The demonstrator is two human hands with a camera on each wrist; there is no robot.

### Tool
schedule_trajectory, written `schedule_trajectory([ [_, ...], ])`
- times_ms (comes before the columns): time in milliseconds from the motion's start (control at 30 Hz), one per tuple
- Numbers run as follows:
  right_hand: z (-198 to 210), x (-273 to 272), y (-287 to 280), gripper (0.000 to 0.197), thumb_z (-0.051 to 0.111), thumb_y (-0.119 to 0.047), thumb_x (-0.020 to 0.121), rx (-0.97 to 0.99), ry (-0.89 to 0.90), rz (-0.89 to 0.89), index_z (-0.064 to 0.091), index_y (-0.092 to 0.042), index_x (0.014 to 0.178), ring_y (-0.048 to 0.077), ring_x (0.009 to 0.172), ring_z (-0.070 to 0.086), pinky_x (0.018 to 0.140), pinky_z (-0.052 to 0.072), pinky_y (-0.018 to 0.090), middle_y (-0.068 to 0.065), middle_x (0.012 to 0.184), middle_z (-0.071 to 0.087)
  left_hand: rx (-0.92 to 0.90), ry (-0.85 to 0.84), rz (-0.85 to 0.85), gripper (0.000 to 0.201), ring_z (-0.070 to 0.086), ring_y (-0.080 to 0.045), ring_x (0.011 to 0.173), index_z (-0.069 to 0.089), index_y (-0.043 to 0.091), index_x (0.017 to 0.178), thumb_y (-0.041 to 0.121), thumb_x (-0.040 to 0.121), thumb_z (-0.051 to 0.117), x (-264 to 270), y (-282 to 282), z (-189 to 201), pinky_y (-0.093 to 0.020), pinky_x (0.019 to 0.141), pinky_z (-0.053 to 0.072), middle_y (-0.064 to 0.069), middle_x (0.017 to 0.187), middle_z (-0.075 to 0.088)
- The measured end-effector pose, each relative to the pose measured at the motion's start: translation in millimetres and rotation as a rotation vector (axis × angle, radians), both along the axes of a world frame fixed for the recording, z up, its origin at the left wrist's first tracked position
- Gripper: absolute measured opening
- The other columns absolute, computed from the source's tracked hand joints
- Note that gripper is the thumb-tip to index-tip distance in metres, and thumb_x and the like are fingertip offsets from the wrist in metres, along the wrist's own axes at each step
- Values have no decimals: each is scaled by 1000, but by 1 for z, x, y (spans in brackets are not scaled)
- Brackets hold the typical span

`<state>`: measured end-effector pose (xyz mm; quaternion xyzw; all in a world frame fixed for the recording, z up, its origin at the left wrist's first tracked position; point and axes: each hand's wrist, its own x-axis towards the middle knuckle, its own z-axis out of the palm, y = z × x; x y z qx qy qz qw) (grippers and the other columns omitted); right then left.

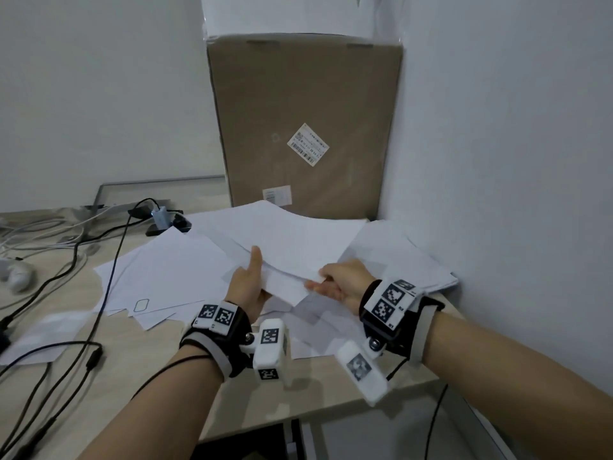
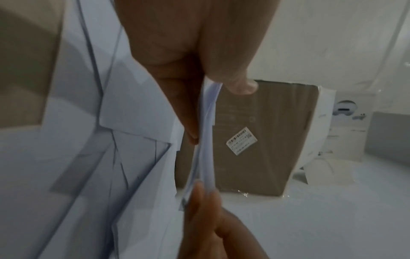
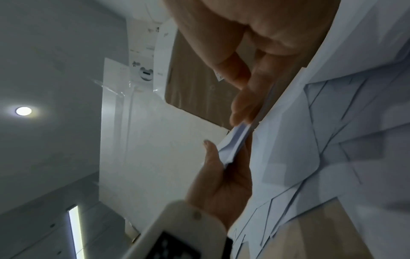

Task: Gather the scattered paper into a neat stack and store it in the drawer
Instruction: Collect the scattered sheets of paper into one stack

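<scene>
The lifted white paper sheets [image 1: 282, 247] are hiding the left hand's fingers [image 1: 262, 297]; the brown cardboard box's [image 1: 305, 121] label text is blurring, unreadable.

Cardboard box [image 1: 305, 127] & wall [image 1: 497, 161] block back/right; cables [image 1: 99, 260] clutter desk's left, near edge [image 1: 331, 403] free.

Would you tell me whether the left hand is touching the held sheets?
Touching. In the left wrist view, the left hand pinches the held sheets between thumb and fingers; the head view agrees.

The pale wooden desk [image 1: 109, 366] bears scattered paper sheets [image 1: 166, 273], black cables [image 1: 83, 293] and an upright cardboard box [image 1: 305, 127].
</scene>
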<state>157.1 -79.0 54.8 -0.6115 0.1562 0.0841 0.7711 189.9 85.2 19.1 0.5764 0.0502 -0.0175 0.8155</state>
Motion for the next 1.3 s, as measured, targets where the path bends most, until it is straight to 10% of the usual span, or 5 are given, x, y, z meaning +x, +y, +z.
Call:
schedule_trajectory([
  [267, 5, -17, -36, 41, 52, -44, 94, -581, 42, 358, 55, -13, 68, 8, 40, 43, 43, 32, 17, -1, 51, 58, 142, 8, -70, 43, 57, -36, 115, 48, -2, 135, -1, 93, 55, 12, -9, -5, -43, 92, 49, -19, 129, 59],
  [533, -9, 10, -130, 72, 70, -36, 83, -623, 36, 195, 37, -7, 139, 26, 124, 50, 102, 42, 35, 6, 135, 48, 251, 130, -241, 27, 59, -37, 105, 55, 2, 123, 6, 97, 51, 18, -15, 6, -52, 100, 43, -21, 118, 62],
  [1000, -46, 51, -180, 28, 38, 6, 89, -685, 4, -260, 62, 3, 105, 19, 48, 59, 31, 34, 15, 12, 72, 61, 378, 178, -268, 31, 60, -20, 85, 47, 7, 122, -3, 93, 53, 46, -115, -15, -31, 72, 53, -5, 94, 55],
  [1100, -47, 57, -187, 26, 44, -4, 86, -911, 119, -249, 55, -3, 109, 29, 80, 61, 62, 51, 27, 14, 92, 64, 487, 179, -331, 26, 53, -16, 84, 46, 25, 90, -1, 95, 51, 48, -125, -20, -28, 77, 48, -4, 102, 49],
  [1300, -32, 39, -155, 62, 55, -18, 84, -1231, 35, -112, 32, -13, 142, 32, 134, 33, 109, 34, 44, 10, 144, 36, 790, 63, -171, 58, 31, -27, 141, 32, 4, 147, 6, 93, 53, 50, -89, -26, -37, 115, 27, -12, 155, 30],
])
